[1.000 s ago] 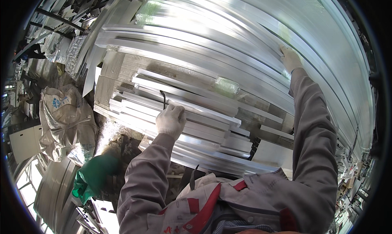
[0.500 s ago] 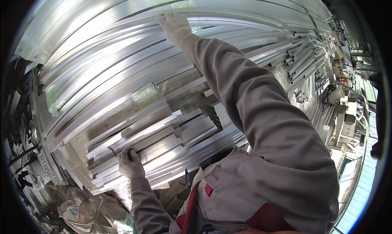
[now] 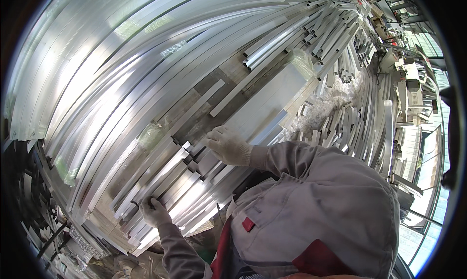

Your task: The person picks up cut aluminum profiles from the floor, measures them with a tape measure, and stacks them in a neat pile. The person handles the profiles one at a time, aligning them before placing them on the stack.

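My left hand [image 3: 154, 213], in a white work glove, is closed at the near left ends of short silvery metal strips [image 3: 181, 186]. A small dark patch shows at its fingertips; I cannot make out what it holds. My right hand [image 3: 226, 145], also gloved, is over the right ends of these strips, beside a wide pale metal panel [image 3: 260, 108]. Its fingers are bent together, and their undersides are hidden. Beyond both hands lie long silvery metal profiles [image 3: 121, 108], side by side. A narrow loose strip [image 3: 206, 100] lies just past my right hand.
Hollow square tubes [image 3: 311, 36] fan out at the far right, their open ends toward me. Crumpled clear plastic wrap [image 3: 331, 101] lies among more profiles at right. Dark scrap pieces [image 3: 36, 191] fill the left side. A crumpled bag [image 3: 131, 267] is at the lower left.
My right hand has let go of the far profiles and come back toward my body, beside the short strips. My left hand stays at their left ends. The view has turned.
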{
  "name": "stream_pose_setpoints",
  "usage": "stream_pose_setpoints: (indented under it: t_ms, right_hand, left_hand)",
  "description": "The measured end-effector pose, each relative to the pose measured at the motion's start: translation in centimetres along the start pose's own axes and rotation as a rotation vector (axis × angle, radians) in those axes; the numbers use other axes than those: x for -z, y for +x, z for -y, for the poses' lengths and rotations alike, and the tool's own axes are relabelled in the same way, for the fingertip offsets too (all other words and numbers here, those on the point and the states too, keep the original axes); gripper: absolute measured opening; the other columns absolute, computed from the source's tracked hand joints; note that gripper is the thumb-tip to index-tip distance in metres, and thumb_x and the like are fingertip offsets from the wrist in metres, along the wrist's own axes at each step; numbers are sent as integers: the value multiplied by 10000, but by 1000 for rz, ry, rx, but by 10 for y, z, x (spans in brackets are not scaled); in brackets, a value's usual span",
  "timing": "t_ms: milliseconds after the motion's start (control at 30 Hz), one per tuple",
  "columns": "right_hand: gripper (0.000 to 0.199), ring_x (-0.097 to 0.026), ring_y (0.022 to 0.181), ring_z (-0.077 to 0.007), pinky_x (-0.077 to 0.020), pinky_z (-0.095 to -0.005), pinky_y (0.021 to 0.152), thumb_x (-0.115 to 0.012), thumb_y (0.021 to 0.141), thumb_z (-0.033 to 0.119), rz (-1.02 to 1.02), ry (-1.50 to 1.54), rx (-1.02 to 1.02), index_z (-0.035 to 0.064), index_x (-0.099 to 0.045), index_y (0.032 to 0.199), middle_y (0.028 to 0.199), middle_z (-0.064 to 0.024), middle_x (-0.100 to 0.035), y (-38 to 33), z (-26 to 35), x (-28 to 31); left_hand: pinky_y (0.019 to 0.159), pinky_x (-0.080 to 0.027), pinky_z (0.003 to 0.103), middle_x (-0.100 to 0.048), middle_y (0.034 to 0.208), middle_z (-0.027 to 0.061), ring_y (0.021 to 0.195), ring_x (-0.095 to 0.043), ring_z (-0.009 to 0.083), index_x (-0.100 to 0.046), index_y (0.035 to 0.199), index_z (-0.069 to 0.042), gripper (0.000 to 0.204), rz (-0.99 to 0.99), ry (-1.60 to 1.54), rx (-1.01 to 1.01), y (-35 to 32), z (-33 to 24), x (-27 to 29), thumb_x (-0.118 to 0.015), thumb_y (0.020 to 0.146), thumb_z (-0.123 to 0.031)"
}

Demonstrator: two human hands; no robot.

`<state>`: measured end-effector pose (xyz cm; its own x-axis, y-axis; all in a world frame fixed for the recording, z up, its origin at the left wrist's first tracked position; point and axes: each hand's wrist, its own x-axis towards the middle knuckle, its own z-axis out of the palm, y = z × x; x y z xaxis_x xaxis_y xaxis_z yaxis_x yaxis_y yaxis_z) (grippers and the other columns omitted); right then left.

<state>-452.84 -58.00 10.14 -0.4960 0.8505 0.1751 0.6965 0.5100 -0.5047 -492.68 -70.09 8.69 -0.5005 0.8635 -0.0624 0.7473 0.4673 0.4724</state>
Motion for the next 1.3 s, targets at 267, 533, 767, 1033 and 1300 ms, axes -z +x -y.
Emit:
stream_pose_setpoints:
  t_ms: [267,533,767,1033,1300]
  right_hand:
    - [322,-692,1166,-347,-569,-494,1033,-787,906,100,-3,85,-156,115,-728,1222,1196,-105,-712,-60,7,32]
    - [371,-743,1083,-338,-614,-449,943,-761,946,158,-202,221,-623,113,-755,1315,1177,-128,-735,-62,-77,82]
    - [402,-754,1192,-360,-612,-441,1002,-707,950,166,-114,-260,-877,113,-781,1342,1257,-150,-775,1,-248,93]
    - [275,-734,1212,-406,-618,-449,1014,-641,1032,119,355,-585,-619,70,-790,1259,1268,-190,-758,32,-241,89]
    - [240,-710,1214,-325,-578,-475,1023,-745,938,135,588,-801,-293,91,-804,1166,1210,-109,-750,43,-240,103]
  left_hand:
    - [899,-622,454,-771,1209,122,1084,-762,338,-799,1216,-122,269,22,57,-6,7,13,-8,-727,998,-264]
    - [957,-600,501,-762,1241,108,1119,-750,366,-792,1191,-122,280,193,341,114,4,-32,19,-686,1025,-321]
    - [967,-597,502,-762,1251,113,1129,-749,368,-787,1195,-117,273,124,232,72,-2,-34,21,-686,1031,-312]
    - [1016,-595,501,-750,1295,134,1186,-741,366,-779,1238,-90,298,193,371,-160,12,7,-3,-671,1059,-302]
    - [1018,-588,524,-738,1318,135,1203,-725,382,-764,1264,-101,329,67,130,-27,7,25,-8,-639,1070,-336]
